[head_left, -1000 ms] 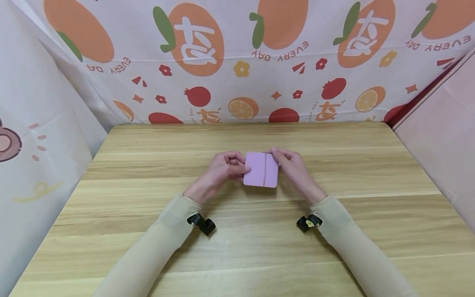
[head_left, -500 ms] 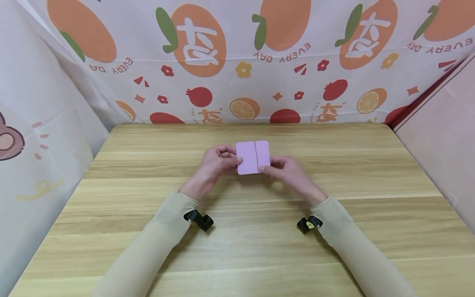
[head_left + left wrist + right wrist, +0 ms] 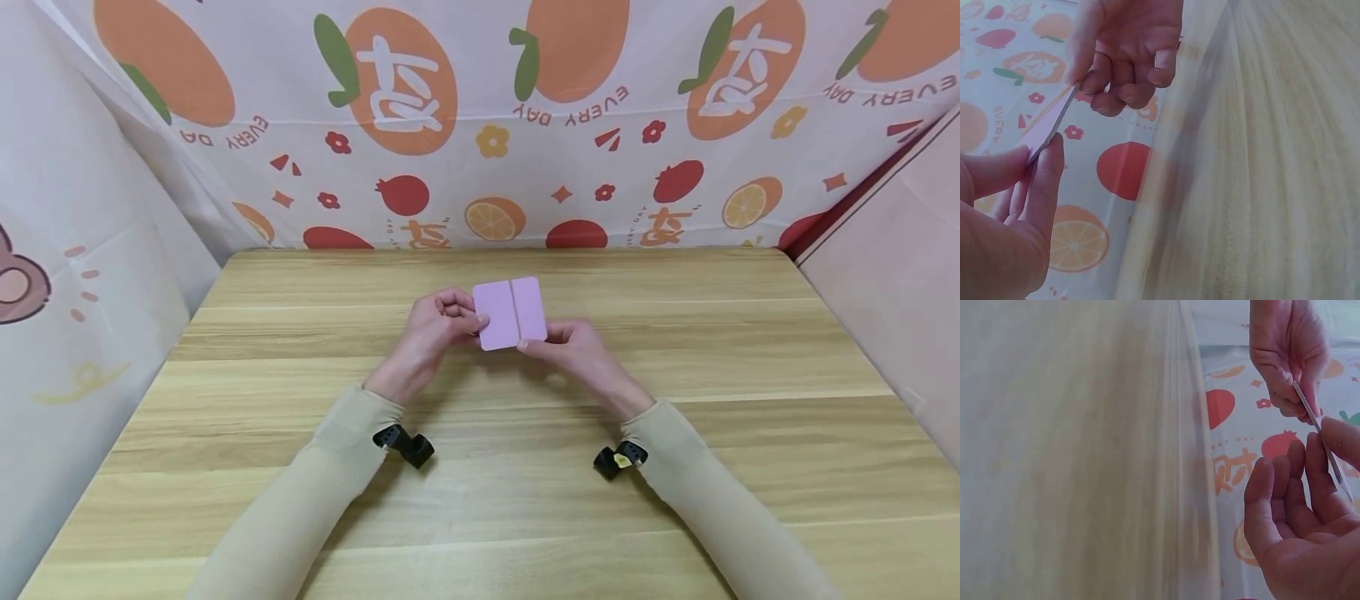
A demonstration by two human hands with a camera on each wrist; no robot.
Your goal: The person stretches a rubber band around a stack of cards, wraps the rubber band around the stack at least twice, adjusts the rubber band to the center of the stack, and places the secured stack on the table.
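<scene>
A thin lilac square [image 3: 495, 315] with rounded corners and a narrow brown line across it is held above the table, tilted slightly. My left hand [image 3: 435, 329] pinches its left edge, thumb on the front face. At the lower right, my right hand [image 3: 581, 354] pinches it too, its thumb near the bottom end of the brown line. The left wrist view shows the lilac square [image 3: 1049, 125] nearly edge-on between both hands. Seen from the right wrist, the square [image 3: 1329, 455] is a thin grey-edged sheet, with several right-hand fingers [image 3: 1263, 500] loosely bent beside it.
Below the hands spreads a wood-grain table [image 3: 487, 500]. A fruit-printed curtain [image 3: 450, 175] hangs along its far edge, and pale cloth [image 3: 97, 233] stands at the left. Black wrist cameras [image 3: 405, 446] are strapped to both sleeves.
The square has moved left and away from me and turned slightly counterclockwise. My right hand has shifted its pinch from the upper right corner to the lower right; my left hand keeps its grip.
</scene>
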